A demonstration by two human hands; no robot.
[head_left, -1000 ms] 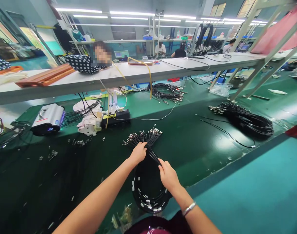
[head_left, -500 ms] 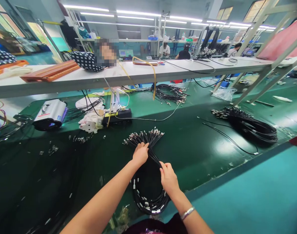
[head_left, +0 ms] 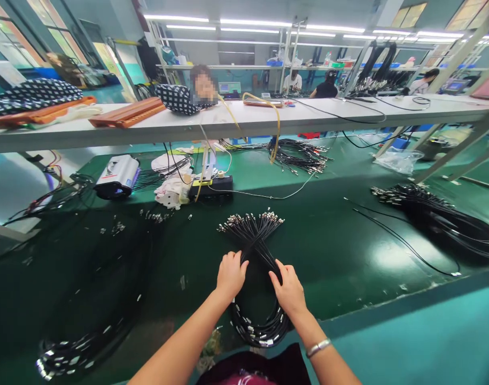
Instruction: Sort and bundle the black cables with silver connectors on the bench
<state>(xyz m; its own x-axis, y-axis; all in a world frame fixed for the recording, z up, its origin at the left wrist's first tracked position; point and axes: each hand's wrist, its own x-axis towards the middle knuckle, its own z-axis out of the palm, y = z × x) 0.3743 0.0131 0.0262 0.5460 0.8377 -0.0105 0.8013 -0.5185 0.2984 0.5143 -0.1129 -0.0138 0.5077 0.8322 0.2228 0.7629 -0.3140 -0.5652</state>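
Note:
A looped bundle of black cables [head_left: 264, 331] lies on the green table [head_left: 324, 230] in front of me. Its two ends cross, and their metal tips fan out at the far side. My left hand [head_left: 231, 275] is closed round the left side of the loop, just below the crossing. On the right side, my right hand [head_left: 289, 286] grips the same bundle, with the thumb on the inner side. White labels or sleeves dot the near curve of the loop.
Another cable coil [head_left: 63, 358] lies at the near left, a third [head_left: 448, 219] at the right. Behind are a white device [head_left: 118, 174], a black box [head_left: 212, 187], more cables [head_left: 300, 155] and a raised white shelf [head_left: 308, 112]. A person [head_left: 204, 88] sits beyond it.
My left hand has come down from the crossing to the left side of the loop. My right hand still holds the right side. The view has swung left.

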